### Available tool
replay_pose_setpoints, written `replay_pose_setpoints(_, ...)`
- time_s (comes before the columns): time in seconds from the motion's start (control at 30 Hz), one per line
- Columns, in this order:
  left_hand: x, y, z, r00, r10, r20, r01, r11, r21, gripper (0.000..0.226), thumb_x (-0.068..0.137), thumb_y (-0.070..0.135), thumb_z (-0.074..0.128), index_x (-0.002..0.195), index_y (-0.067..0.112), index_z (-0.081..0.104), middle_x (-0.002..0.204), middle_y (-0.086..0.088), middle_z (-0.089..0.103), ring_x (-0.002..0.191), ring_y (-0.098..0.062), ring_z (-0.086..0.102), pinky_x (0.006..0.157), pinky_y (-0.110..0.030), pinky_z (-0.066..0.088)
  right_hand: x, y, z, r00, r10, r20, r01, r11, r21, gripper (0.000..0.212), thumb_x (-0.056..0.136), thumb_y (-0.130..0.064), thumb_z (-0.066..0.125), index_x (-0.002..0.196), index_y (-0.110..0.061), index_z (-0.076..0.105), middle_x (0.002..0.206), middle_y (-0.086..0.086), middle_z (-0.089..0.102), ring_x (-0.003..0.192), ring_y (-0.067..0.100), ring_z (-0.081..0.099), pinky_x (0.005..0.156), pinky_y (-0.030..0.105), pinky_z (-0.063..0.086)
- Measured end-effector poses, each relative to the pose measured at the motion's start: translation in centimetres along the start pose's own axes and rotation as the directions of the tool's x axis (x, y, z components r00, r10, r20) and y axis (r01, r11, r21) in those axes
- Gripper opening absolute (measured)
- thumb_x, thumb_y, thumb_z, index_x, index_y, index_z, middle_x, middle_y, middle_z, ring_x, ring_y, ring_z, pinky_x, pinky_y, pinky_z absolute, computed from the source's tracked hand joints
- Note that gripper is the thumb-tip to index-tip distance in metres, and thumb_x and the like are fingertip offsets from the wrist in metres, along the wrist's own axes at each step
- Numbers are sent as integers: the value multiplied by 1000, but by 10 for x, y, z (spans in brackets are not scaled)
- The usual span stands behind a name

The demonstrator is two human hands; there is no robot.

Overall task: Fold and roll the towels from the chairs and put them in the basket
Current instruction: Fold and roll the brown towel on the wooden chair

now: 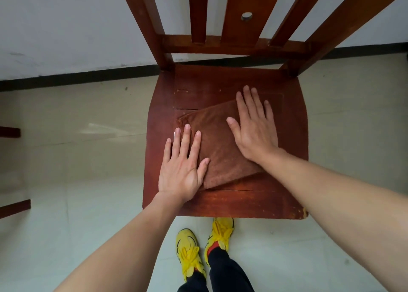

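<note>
Lying folded and askew at the middle of the reddish-brown wooden chair seat (225, 203), the brown terry towel (217, 143) was pressed flat by the left hand (182, 169) and right hand (254, 129), both spread wide, probably to set the creases before rolling.

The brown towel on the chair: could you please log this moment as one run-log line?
stage: flattening fold | towel: folded, flat on chair seat | left hand: open, palm on towel's left edge | right hand: open, pressing right side | basket: not visible
</note>
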State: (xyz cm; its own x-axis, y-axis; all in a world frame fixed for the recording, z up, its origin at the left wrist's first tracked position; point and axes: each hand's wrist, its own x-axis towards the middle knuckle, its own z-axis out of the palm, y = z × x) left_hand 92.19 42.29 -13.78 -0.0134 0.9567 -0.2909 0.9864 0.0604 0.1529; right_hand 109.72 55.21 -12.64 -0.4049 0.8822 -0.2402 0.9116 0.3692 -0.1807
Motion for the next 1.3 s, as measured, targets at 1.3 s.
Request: replay_pose_setpoints(1.3, -45, -54, -54, 957, -289, -38, 260, 903, -342, 35, 86, 20, 46, 115, 8, 60, 119, -15, 56, 103, -37, 53, 85, -44, 44, -63, -125, -50, 985, 109, 137, -132, 976, 174, 38, 87, -39, 59, 118, -20, 47, 116, 1, 50, 105, 27, 56, 77, 37, 44)
